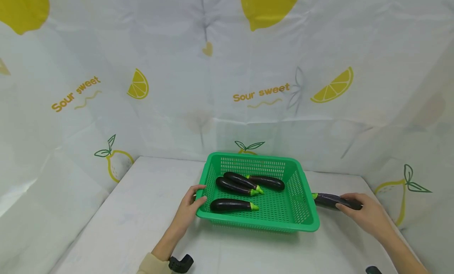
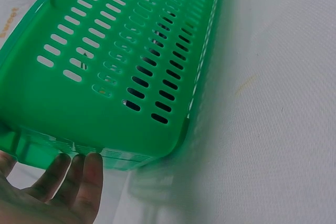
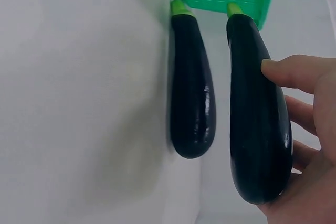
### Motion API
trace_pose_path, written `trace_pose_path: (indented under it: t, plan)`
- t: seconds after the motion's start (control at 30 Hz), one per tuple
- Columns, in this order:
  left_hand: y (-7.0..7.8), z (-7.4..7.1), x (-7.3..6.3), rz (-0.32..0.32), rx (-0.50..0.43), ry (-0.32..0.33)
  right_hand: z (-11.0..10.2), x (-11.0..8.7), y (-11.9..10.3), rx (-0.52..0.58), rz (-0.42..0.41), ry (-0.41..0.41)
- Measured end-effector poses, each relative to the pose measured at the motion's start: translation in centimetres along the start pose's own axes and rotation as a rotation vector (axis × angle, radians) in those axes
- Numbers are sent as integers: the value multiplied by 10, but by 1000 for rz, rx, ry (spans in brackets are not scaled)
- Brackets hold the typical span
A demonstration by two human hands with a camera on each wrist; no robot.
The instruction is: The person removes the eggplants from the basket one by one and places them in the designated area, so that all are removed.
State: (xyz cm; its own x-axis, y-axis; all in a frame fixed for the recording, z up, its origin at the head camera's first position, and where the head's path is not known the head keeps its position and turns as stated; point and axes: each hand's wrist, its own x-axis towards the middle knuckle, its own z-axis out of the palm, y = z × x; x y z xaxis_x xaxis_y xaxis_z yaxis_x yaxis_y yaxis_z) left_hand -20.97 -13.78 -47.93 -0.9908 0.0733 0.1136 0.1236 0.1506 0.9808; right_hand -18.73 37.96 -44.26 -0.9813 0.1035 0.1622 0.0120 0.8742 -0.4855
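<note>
A green plastic basket (image 1: 273,226) with slotted walls stands on the white table, several dark purple eggplants (image 1: 230,205) lying inside it. My left hand (image 1: 188,209) grips the basket's left rim, thumb on top; the left wrist view shows its fingertips (image 2: 93,163) against the basket's end. To the right of the basket, my right hand (image 1: 367,215) holds an eggplant (image 3: 260,114) between thumb and fingers, its green stem end pointing at the basket. In the right wrist view a second eggplant (image 3: 191,87) lies on the table beside the held one, its stem end close to the basket.
A white cloth printed with lemons (image 1: 331,86) and lettering hangs behind the white table (image 1: 142,211) and along its sides. The basket's far side is close to the back cloth. Black straps or devices (image 1: 181,263) sit near the wrists.
</note>
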Motion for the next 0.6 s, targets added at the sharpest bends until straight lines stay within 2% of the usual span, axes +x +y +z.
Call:
trace_pose_path:
  t: [0.23,0.47,0.6]
  plan:
    - [-1,0,1,-3,5,-2,15,2,1,4,-31,-17]
    - [-1,-1,1,-9,-1,-3,30,2,6,20,-131,6]
    - [-1,-1,1,-13,-7,-3,36,3,6,11,-139,-19]
